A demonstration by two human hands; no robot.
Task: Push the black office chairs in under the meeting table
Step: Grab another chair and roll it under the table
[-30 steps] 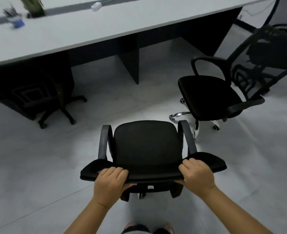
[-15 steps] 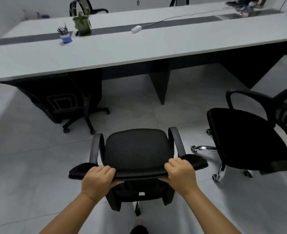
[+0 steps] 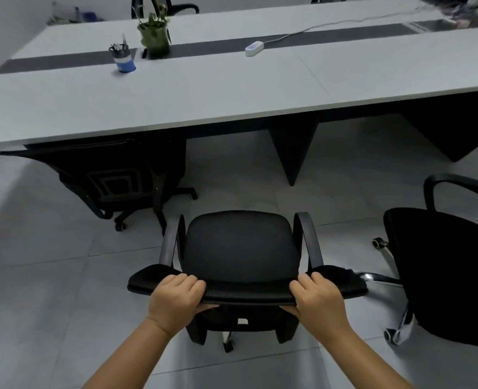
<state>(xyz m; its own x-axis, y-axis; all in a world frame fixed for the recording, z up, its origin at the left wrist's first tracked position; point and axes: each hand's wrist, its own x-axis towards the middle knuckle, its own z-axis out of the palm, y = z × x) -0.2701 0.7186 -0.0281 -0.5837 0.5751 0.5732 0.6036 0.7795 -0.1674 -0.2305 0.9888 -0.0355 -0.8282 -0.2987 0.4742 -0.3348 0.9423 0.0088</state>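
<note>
A black office chair (image 3: 240, 242) with two armrests stands right in front of me, its seat facing the long white meeting table (image 3: 204, 91). My left hand (image 3: 176, 300) and my right hand (image 3: 317, 301) both grip the top edge of its backrest. The chair's front stands some way short of the table edge. A second black chair (image 3: 111, 178) sits tucked under the table at the left. A third black chair (image 3: 445, 270) stands out on the floor at the right, partly cut off by the frame.
A dark table leg panel (image 3: 291, 153) stands ahead and slightly right of my chair. On the table are a pen cup (image 3: 122, 57), a potted plant (image 3: 153, 35) and a white power strip (image 3: 254, 48) with its cable. More chairs show behind the table. Grey tile floor lies all around.
The view has lifted and swung left, so more of the table top shows and the right chair has slid toward the frame edge. Both hands keep their grip on the backrest.
</note>
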